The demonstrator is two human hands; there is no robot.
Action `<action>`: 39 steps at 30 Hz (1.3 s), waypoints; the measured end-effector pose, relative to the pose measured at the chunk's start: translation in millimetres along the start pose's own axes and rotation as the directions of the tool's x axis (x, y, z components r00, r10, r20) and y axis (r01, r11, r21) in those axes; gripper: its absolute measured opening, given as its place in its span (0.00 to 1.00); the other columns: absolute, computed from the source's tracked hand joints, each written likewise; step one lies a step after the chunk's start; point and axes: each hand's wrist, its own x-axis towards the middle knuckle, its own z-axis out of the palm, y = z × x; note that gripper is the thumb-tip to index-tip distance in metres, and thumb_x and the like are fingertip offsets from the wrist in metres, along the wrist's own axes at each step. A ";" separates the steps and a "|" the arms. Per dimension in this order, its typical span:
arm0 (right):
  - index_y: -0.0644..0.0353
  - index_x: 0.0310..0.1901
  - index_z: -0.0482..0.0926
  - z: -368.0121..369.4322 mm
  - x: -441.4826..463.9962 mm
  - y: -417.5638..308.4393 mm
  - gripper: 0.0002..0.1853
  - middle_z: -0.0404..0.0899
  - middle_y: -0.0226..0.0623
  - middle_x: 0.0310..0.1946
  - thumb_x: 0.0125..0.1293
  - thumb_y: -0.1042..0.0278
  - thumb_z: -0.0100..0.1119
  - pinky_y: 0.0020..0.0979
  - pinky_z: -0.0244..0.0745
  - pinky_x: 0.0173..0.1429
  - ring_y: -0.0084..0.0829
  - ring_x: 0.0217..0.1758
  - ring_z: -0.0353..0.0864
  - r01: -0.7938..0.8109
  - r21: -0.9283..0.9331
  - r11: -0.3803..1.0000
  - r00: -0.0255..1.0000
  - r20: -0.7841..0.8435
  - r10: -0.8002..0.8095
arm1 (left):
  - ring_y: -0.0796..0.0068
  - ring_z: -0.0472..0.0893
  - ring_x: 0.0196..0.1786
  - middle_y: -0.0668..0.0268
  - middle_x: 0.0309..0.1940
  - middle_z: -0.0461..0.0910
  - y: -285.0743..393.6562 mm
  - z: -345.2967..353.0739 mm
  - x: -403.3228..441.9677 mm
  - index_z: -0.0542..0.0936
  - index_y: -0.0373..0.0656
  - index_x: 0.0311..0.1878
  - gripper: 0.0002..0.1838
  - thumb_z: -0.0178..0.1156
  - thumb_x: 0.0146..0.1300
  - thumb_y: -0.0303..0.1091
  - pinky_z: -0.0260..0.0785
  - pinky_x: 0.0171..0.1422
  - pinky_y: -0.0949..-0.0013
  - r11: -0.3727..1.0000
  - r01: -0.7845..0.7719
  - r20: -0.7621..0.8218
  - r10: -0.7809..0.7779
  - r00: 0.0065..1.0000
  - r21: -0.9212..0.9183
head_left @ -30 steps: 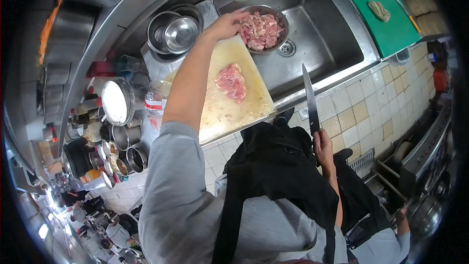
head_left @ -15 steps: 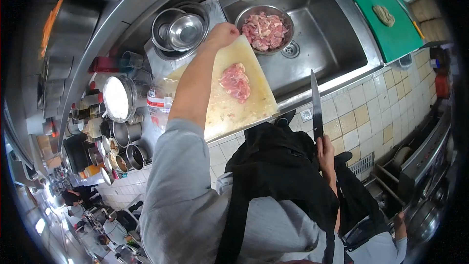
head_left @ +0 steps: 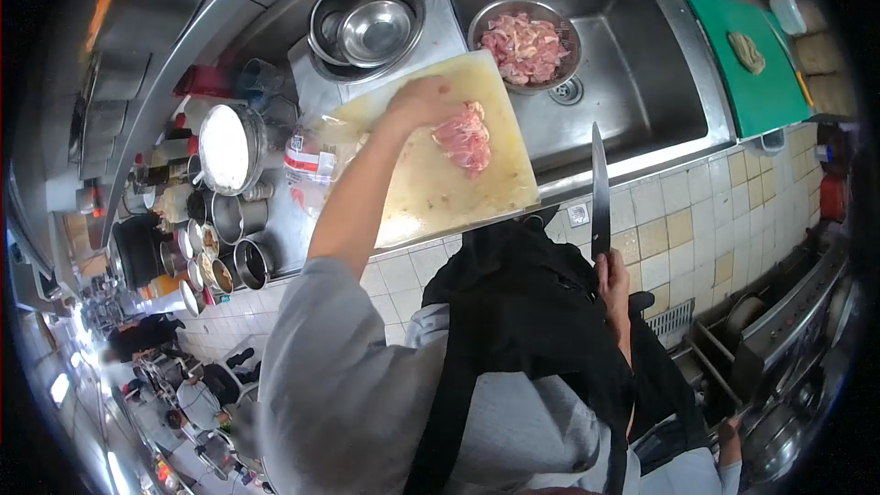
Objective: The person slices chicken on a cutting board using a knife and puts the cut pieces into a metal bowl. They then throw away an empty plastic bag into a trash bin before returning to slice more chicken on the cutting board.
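A piece of raw meat (head_left: 465, 139), pink with pale fat, lies on the yellowed cutting board (head_left: 431, 202). Just left of it, over the upper part of the board, is my left hand (head_left: 423, 103); motion smears its fingers, so their grip is unclear. My right hand (head_left: 612, 277) is wrapped round the handle of a long knife (head_left: 599, 188), out beyond the counter's front edge with the blade pointing up and away. In the sink, a metal bowl (head_left: 576, 62) holds many chunks of raw meat.
The steel sink (head_left: 632, 82) adjoins the board. A green cutting board (head_left: 747, 82) with a folded cloth (head_left: 747, 52) lies farther right. Nested metal bowls (head_left: 376, 32) stand behind the board, a plastic bag (head_left: 310, 160) beside it. Another person's arm (head_left: 730, 445) shows at lower right.
My left hand has moved from the board's far edge near the bowl down towards the meat. The view has shifted slightly. The knife stays in my right hand.
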 end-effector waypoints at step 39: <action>0.67 0.44 0.68 140.8 112.6 -162.3 0.13 0.79 0.65 0.29 0.80 0.63 0.48 0.56 0.73 0.37 0.67 0.34 0.81 0.220 -0.247 0.944 0.907 0.407 -0.105 | 0.53 0.51 0.84 0.51 0.83 0.51 -4.2 91.5 -85.6 0.49 0.38 0.83 0.36 0.40 0.78 0.46 0.39 0.87 0.51 0.987 -0.137 -0.248 0.155 0.956 0.089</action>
